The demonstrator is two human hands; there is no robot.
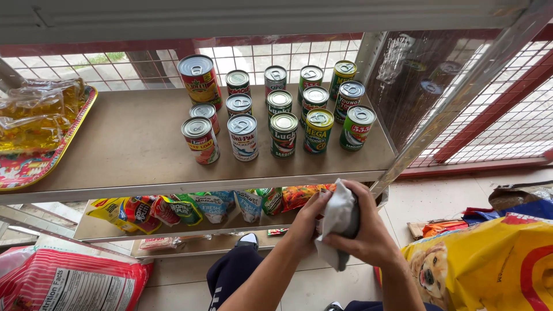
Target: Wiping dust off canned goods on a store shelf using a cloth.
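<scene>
My left hand (pixel 310 217) and my right hand (pixel 368 227) are together in front of the shelf's front edge. Both are wrapped around a grey cloth (pixel 337 222) with something dark bundled inside it; what it is stays hidden. Just above, on the shelf board (pixel 132 150), several tin cans (pixel 282 112) stand upright in rows. One larger red can (pixel 199 79) stands at the back left of the group.
A patterned tray (pixel 26 164) with clear bags of yellow liquid sits at the shelf's left end. Snack packets (pixel 190 208) line the lower shelf. A yellow pet food bag (pixel 495 265) lies at the right, a red-striped sack (pixel 69 279) at the bottom left. Wire mesh backs the shelves.
</scene>
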